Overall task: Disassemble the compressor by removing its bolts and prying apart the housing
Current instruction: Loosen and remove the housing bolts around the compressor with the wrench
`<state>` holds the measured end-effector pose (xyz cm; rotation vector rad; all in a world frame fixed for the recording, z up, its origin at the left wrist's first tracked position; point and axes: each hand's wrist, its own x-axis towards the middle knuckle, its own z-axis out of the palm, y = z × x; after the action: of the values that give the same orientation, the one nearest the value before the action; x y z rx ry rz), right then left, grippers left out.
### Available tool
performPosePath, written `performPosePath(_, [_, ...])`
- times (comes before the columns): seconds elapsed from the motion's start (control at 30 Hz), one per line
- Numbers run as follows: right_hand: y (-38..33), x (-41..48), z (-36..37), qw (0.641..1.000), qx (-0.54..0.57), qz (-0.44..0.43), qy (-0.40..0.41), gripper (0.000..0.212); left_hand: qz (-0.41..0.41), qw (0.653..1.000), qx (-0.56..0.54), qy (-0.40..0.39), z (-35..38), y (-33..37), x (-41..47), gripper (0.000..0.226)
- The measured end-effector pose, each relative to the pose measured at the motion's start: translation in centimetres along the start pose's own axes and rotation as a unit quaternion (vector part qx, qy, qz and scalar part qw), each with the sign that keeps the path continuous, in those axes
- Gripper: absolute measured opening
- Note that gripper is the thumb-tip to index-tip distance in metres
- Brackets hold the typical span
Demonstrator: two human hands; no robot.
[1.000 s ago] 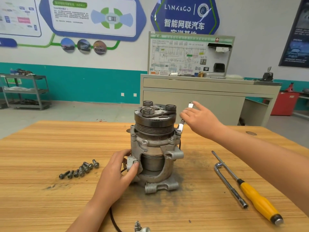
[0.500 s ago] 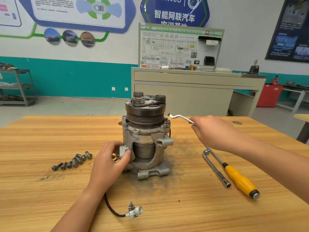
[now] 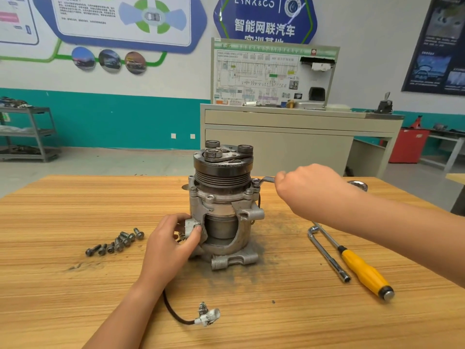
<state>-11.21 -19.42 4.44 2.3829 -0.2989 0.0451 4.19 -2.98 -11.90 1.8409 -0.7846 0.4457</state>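
At the middle of the table [image 3: 63,298], the compressor [image 3: 222,210] is standing upright, pulley uppermost. The left hand [image 3: 168,243] is gripping a lug low on its side, bracing it, I judge, against the twist. The right hand [image 3: 309,190] is curling round a wrench [image 3: 264,180] whose ring is sitting at the flange, presumably over a fastener. Loose bolts [image 3: 115,243] are lying grouped at the left, likely so none stray, while a screwdriver [image 3: 364,273] and an L-bar [image 3: 327,253] are waiting at the right

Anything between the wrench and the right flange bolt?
Nothing visible. The right hand holds the wrench, and its ring end sits on the bolt beside the pulley, with no gap.
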Motion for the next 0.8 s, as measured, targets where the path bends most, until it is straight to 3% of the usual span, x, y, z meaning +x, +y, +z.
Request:
performPosePath(0.37, [-3.5,0.5,-1.3,0.993,0.063,0.062,-0.082,0.034,-0.010,1.000,-0.005,0.002,0.0,0.3,0.0,0.023])
performPosePath(0.53, [-2.5,0.4,-0.9,0.996,0.039,0.041,-0.070,0.031,-0.014,1.000,-0.010,0.005,0.0,0.3,0.1,0.024])
performPosePath(0.73, [0.9,1.2,1.2,0.999,-0.006,0.028,-0.047,0.014,-0.020,0.999,-0.031,0.014,0.2,0.3,-0.1,0.023])
performPosePath(0.8, [1.6,2.1,1.8,0.998,-0.025,0.020,-0.046,0.018,-0.018,0.999,-0.032,0.015,0.2,0.3,-0.1,0.024])
